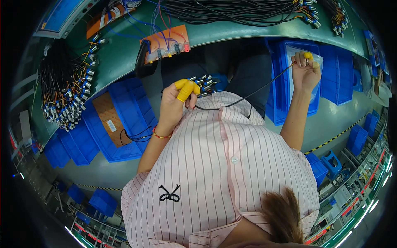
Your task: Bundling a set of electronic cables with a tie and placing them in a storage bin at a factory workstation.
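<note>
The left grip (173, 102), wearing yellow finger cots, is closed on a thin, black, sheathed cable (261, 87). The cable's long axis runs rightward from this grip, sagging first, then rising to the right grip (305, 76), which is curled closed at the cable's orange-wired end. The right grip is nearer that end. Just beyond the left grip sits a cluster of silver-and-blue cylindrical connectors (206, 84). Farther forward, an orange rectangular board (179, 33) overhangs the green-topped desk (118, 56).
</note>
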Tool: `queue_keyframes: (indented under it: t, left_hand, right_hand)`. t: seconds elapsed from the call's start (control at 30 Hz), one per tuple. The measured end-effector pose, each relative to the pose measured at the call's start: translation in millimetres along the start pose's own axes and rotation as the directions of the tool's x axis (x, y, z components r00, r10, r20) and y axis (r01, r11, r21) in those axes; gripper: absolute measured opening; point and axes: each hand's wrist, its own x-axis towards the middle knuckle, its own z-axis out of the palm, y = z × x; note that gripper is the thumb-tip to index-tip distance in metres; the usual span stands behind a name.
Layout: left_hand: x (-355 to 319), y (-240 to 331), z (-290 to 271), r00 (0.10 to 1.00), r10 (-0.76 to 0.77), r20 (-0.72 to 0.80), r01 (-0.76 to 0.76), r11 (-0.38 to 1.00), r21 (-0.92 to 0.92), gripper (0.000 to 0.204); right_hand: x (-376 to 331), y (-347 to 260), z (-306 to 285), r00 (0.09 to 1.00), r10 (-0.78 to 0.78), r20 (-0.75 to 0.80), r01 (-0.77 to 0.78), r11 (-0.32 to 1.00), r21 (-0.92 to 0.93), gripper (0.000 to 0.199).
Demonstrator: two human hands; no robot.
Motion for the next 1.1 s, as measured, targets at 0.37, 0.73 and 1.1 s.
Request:
queue_keyframes:
  t: [0.37,0.73,1.1]
  left_hand:
    - [91.5,101.4,49.4,0.866,0.495,0.072,-0.499,0.863,0.073,0.045]
    - [44.0,4.9,-13.9,0.986,0.104,0.13,-0.143,0.93,0.34,0.023]
    - [45.8,-62.9,-52.2,0.981,0.18,0.065,-0.127,0.359,0.925,0.016]
  right_hand:
    - [89.1,-78.4,9.2,0.955,-0.174,0.238,0.104,0.955,0.279,0.026]
    - [182.6,-47.0,22.0,0.922,-0.147,0.358,0.114,0.987,0.111,0.029]
    - [173.5,-23.3,100.4,0.886,-0.387,0.254,0.455,0.83,-0.323,0.025]
